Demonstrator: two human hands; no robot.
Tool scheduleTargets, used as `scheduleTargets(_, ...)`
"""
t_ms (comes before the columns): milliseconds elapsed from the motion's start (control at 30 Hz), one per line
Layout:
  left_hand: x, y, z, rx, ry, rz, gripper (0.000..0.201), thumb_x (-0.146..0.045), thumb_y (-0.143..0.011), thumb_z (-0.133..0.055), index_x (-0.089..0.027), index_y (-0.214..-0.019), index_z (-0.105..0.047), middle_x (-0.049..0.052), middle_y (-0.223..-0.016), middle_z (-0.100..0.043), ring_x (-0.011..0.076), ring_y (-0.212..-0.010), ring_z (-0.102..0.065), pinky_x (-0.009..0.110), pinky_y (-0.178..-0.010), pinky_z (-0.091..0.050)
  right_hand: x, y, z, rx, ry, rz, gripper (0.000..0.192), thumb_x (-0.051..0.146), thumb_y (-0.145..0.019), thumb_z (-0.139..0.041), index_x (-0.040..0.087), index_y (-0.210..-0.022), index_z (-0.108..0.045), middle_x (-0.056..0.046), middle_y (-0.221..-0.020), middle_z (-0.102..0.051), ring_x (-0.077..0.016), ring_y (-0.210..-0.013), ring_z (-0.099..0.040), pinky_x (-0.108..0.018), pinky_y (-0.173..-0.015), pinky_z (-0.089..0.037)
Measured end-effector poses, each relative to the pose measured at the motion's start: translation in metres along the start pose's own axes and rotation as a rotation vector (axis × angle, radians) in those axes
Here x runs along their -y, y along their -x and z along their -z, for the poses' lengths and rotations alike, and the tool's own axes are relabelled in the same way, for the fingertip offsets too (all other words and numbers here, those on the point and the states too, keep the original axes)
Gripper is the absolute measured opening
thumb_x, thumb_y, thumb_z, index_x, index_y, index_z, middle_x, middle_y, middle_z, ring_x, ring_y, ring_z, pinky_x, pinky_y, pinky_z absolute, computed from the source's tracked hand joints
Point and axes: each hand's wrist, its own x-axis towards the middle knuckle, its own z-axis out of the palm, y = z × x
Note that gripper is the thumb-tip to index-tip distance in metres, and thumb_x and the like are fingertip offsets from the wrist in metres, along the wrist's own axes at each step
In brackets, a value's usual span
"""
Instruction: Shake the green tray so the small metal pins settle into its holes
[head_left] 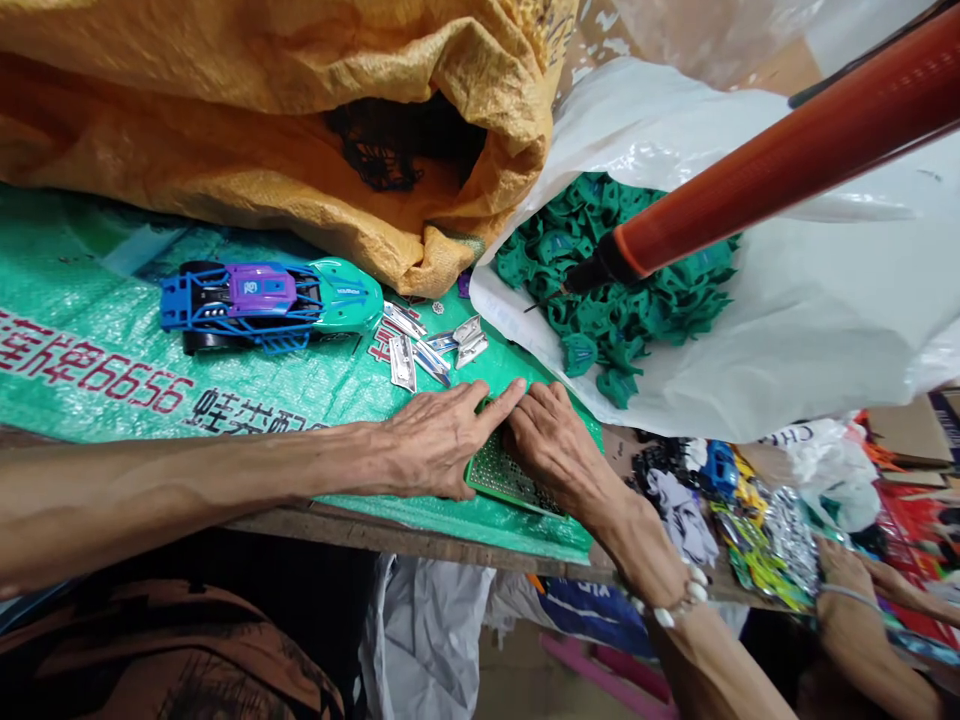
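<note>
writing: green woven sheet (90, 300) carries red print, upside down from this view, digits read as "9669" beside Chinese characters; black Chinese characters lower down near the left forearm; small label on the toy's purple panel, too small to read; partial letters "CH" on a white bag at right, rest hidden
left hand (439, 440): palm down, fingers flat and stretched out, not curled round anything; index fingertip reaches across to the right hand; heel and fingers press on the near-left edge of the green tray
right hand (551, 440): palm down, fingers loosely bent, lying over the top of the tray; no pinch visible; whether anything sits under the fingers I cannot tell; bead bracelet at the wrist
green tray (504, 477): flat green plate with a grid of small dots or holes; lies at the table's near edge, partly under both hands, showing in the gap between them
silver pieces (431, 350): several small shiny strips loose on the sheet, just beyond the hands, apart from them
toy car body (270, 298): blue frame, purple roof, teal nose; lies on the sheet left of the strips, well apart from the hands
green parts (615, 270): heap of dark green moulded bits in an open white plastic bag (810, 320), beyond the right hand
orange tube (787, 150): slants in from upper right, black tip over the heap
yellow sack (262, 120): open mouth, behind the car
other person: a hand (847, 575) at lower right by mixed coloured bits; not the wearer's
</note>
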Motion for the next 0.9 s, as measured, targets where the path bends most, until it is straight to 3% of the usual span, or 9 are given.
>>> scheduleTargets(167,-0.001,-0.002,0.004,0.056,-0.013,0.021,0.124,-0.041,-0.072,-0.084,-0.012,-0.156,0.002,0.016,-0.126,-0.050,0.0303,-0.109,-0.057,0.033,-0.078,-0.050,-0.008,0.003,0.005,0.064,0.007,0.089,0.024,0.001,-0.091,-0.046,0.015,-0.078,-0.061,-0.009,-0.077,-0.057,-0.0233,-0.079,-0.041,-0.038,-0.071,-0.034)
scheduleTargets(567,0.000,-0.004,0.007,0.101,-0.030,0.032,0.122,-0.039,-0.073,-0.082,-0.012,-0.157,0.003,0.015,-0.128,-0.048,0.0310,-0.112,-0.056,0.036,-0.083,-0.052,-0.007,0.006,0.017,0.086,0.000,0.104,0.014,0.005,-0.092,-0.054,0.011,-0.086,-0.066,-0.010,-0.086,-0.064,-0.0228,-0.081,-0.045,-0.036,-0.070,-0.040)
scheduleTargets(800,0.003,-0.005,0.007,0.106,-0.015,0.020,0.121,-0.040,-0.073,-0.080,-0.011,-0.157,0.002,0.015,-0.128,-0.047,0.0301,-0.111,-0.055,0.036,-0.085,-0.052,-0.007,0.007,0.013,0.058,0.082,0.105,0.021,0.003,-0.093,-0.049,0.010,-0.095,-0.068,-0.011,-0.093,-0.066,-0.0232,-0.083,-0.048,-0.035,-0.070,-0.044)
scheduleTargets(900,0.003,-0.005,0.009,0.113,-0.010,0.020,0.116,-0.036,-0.074,-0.079,-0.010,-0.157,-0.002,0.017,-0.129,-0.046,0.0307,-0.114,-0.054,0.037,-0.089,-0.052,-0.005,0.003,0.014,0.134,0.094,0.093,0.024,0.004,-0.094,-0.045,0.012,-0.098,-0.067,-0.011,-0.099,-0.067,-0.0242,-0.089,-0.051,-0.036,-0.073,-0.046)
